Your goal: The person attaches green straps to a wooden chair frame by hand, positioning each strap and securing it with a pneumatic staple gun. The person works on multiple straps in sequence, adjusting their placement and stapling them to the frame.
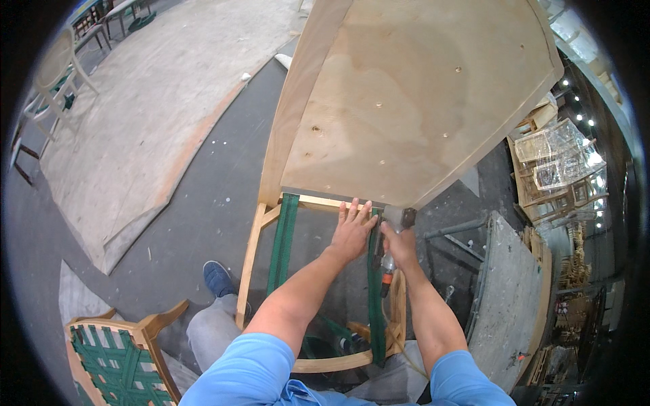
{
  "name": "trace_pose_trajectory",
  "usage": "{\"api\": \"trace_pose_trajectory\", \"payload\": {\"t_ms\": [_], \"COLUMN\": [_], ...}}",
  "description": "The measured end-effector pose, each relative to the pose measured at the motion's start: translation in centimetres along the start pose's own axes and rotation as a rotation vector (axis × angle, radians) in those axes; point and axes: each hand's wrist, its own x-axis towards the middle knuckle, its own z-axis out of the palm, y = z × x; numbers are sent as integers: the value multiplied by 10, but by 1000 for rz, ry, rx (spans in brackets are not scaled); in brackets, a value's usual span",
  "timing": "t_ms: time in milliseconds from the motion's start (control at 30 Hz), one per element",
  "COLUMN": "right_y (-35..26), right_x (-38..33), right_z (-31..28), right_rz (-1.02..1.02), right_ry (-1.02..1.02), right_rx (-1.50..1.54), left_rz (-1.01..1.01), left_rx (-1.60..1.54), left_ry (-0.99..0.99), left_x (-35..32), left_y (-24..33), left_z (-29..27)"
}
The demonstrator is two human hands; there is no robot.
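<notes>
Right hand (401, 245) gripped the tool (388, 262), strap (375, 291) just left of it — left hand (351, 237), fingers spread, lay at the rail (318, 201) nearby; 1 sideways slip could've nicked those fingertips.

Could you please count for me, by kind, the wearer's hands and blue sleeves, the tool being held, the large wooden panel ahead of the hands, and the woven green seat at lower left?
Hands: 2, left hand and right hand
Blue sleeves: 2, left sleeve and right sleeve
Held tool: 1
Large wooden panel: 1
Woven green seat: 1
Total: 7
</notes>
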Motion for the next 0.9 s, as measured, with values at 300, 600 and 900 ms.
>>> {"api": "trace_pose_trajectory", "payload": {"t_ms": [300, 600, 900], "right_y": [-6, -3, -10], "right_x": [-6, -1, -9], "right_z": [3, 4, 4], "right_rz": [-57, -21, -38], "right_ry": [5, -20, -53], "right_rx": [67, 19, 36], "left_rz": [68, 80, 85], "left_rx": [84, 138, 127], "left_ry": [-21, -3, -3], "left_x": [-1, 0, 0], "left_y": [-11, -15, -16], "left_z": [0, 6, 5]}}
